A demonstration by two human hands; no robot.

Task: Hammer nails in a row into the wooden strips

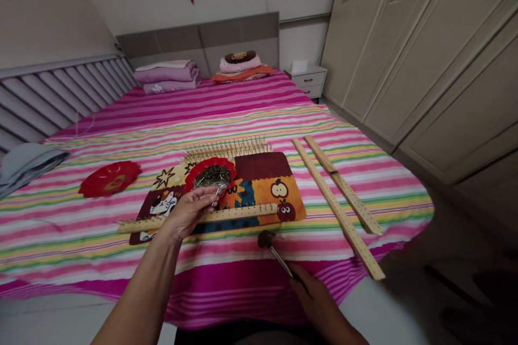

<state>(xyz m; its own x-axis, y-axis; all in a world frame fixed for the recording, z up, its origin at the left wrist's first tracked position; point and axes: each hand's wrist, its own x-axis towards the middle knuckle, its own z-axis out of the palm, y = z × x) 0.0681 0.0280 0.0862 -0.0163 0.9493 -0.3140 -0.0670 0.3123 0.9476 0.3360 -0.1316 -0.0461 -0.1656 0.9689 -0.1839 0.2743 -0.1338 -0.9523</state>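
My left hand (190, 211) hovers over a wooden strip (238, 213) studded with nails, its fingers pinched at the rim of a red dish (202, 167) full of small metal nails (212, 176). What the fingers hold is too small to make out. My right hand (319, 302) grips the handle of a small hammer (267, 240), whose head rests on the bed near the strip. A second nailed strip (226, 149) lies behind the dish. Both strips sit on a patchwork cloth mat (263, 183).
Two long wooden strips with holes (340, 205) lie at the right on the striped bedspread (121, 135). An empty red dish (109, 179) sits at the left, grey cloth (24, 164) beyond it. Folded blankets (168, 76) and pillows are at the headboard; wardrobes (424, 54) stand to the right.
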